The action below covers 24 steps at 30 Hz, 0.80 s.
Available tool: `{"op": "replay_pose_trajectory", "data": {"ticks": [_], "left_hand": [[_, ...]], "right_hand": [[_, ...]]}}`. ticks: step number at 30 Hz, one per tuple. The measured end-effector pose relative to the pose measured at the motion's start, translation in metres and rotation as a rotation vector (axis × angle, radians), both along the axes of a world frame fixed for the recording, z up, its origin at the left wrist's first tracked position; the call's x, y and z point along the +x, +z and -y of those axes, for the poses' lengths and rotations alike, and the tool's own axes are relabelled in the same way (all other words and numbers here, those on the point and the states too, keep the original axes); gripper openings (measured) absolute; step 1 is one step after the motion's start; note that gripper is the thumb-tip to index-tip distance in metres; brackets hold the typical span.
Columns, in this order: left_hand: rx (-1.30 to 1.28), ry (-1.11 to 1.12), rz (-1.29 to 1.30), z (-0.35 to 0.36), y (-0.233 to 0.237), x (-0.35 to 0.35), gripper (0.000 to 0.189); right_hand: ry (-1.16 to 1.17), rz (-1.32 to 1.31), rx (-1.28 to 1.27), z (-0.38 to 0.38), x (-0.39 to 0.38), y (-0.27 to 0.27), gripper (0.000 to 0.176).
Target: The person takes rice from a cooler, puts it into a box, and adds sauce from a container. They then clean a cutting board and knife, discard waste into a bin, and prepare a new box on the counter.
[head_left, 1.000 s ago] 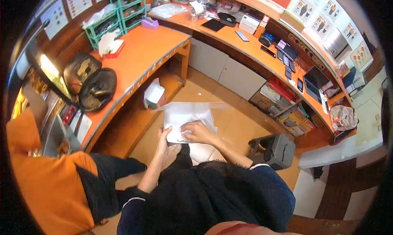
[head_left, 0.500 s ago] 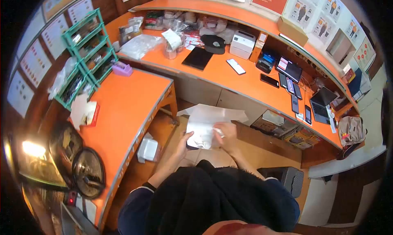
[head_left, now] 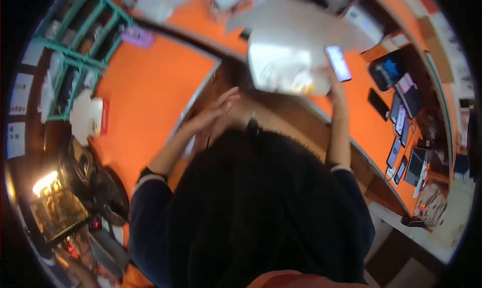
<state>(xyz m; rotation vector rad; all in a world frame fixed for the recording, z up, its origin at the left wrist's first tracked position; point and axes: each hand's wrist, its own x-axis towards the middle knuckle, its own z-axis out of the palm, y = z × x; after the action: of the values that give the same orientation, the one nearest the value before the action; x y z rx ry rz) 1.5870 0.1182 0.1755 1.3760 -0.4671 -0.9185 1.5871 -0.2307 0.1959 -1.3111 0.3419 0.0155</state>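
A white, shiny-lined carton or folded sheet [head_left: 281,54] with wide flaps spread at its far side extends over the edge of the orange counter. My right hand [head_left: 335,85] grips it at its near right corner. Small yellow and pale bits [head_left: 304,87] show near its front edge, blurred by motion. To the left, my left hand [head_left: 218,108] is away from it, fingers stretched out and holding nothing, over the gap between the two counters. A lit white phone [head_left: 338,63] lies on the counter close beside my right hand.
An orange side table [head_left: 155,82] stands on my left, with a purple tape dispenser [head_left: 137,36], green rack [head_left: 75,32] and opened white-and-red box [head_left: 88,115]. Several phones, a card terminal [head_left: 389,69] and a laptop [head_left: 415,162] line the right counter [head_left: 361,117].
The white carton has moved forward and right, from in front of my body to the counter. My left hand has let go of it. The view has tilted down and turned.
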Motion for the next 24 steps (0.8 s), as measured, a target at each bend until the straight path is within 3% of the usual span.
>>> {"op": "replay_pose_trajectory", "data": {"ticks": [2, 3, 4, 6, 8, 10, 12, 14, 15, 17, 18, 19, 22, 24], "left_hand": [[0.139, -0.112, 0.147, -0.012, -0.044, -0.011, 0.055], [0.232, -0.237, 0.431, -0.02, -0.075, -0.019, 0.051], [0.24, -0.227, 0.392, -0.022, -0.075, -0.02, 0.051], [0.282, -0.152, 0.293, -0.022, -0.064, -0.023, 0.047], [0.384, 0.026, 0.441, -0.023, -0.041, -0.012, 0.037], [0.449, 0.314, 0.381, -0.025, -0.019, 0.001, 0.034], [0.508, 0.185, 0.448, -0.035, 0.001, 0.033, 0.033], [0.45, 0.072, -0.239, -0.055, -0.002, 0.065, 0.024], [0.449, 0.071, -0.233, -0.054, 0.004, 0.081, 0.024], [0.025, 0.152, -0.583, -0.049, 0.032, 0.114, 0.03], [0.025, 0.142, -0.579, -0.043, 0.05, 0.124, 0.03], [-0.191, 0.006, -0.593, -0.034, 0.068, 0.133, 0.034], [-0.584, -0.299, -0.494, -0.044, 0.039, 0.148, 0.038], [-0.55, -0.118, -0.447, -0.046, 0.01, 0.152, 0.042]], "right_hand": [[-0.124, 0.012, 0.059, 0.018, 0.028, 0.002, 0.027], [-0.138, 0.014, 0.051, 0.029, 0.035, 0.0, 0.032], [-0.146, 0.007, 0.06, 0.017, 0.039, 0.022, 0.035], [-0.177, -0.022, 0.065, 0.03, 0.052, 0.016, 0.037], [-0.276, -0.027, 0.034, 0.032, 0.061, 0.023, 0.031], [-0.245, -0.055, 0.072, 0.041, 0.067, 0.018, 0.035], [-0.319, -0.049, 0.017, 0.027, 0.072, 0.035, 0.038], [-0.304, -0.077, 0.021, 0.031, 0.08, 0.037, 0.042], [-0.293, -0.108, 0.027, 0.033, 0.085, 0.036, 0.047], [-0.297, -0.094, 0.05, 0.034, 0.097, 0.032, 0.047], [-0.296, -0.082, 0.071, 0.034, 0.101, 0.032, 0.047], [-0.305, -0.076, 0.069, 0.033, 0.103, 0.032, 0.047], [-0.34, -0.088, 0.078, 0.026, 0.108, 0.032, 0.046], [-0.314, -0.06, 0.129, 0.023, 0.111, 0.03, 0.046]]}}
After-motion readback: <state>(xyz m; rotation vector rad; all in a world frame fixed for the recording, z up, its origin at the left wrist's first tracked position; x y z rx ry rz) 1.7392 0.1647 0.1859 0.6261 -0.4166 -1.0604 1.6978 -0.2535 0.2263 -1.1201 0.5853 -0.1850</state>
